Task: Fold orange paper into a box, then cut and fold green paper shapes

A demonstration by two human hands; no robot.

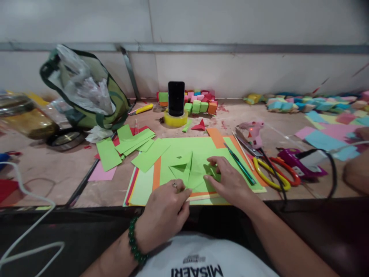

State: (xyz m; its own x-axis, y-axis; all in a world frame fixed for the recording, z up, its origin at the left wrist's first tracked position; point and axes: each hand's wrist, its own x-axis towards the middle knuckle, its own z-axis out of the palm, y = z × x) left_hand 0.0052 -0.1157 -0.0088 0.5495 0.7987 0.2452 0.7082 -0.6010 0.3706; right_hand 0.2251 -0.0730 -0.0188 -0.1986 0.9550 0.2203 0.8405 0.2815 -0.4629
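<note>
A sheet of green paper (196,173) with a raised, folded flap (184,163) lies on a stack of coloured paper (141,188) in front of me. My left hand (167,206), with a ring and a green bead bracelet, is closed at the near edge of the folded paper, thumb and index finger pinching it. My right hand (229,179) rests at the paper's right side, fingers curved and thumb apart from them. Beside that hand a teal craft knife (240,165) lies on the stack.
Green paper pieces (138,142) lie left of the stack. A phone (176,98) stands in a yellow tape roll (175,119) behind. On the right are a pink glue gun (253,130), scissors (272,175) and a purple device (300,163) with cables. Another person's hand (357,169) shows at far right.
</note>
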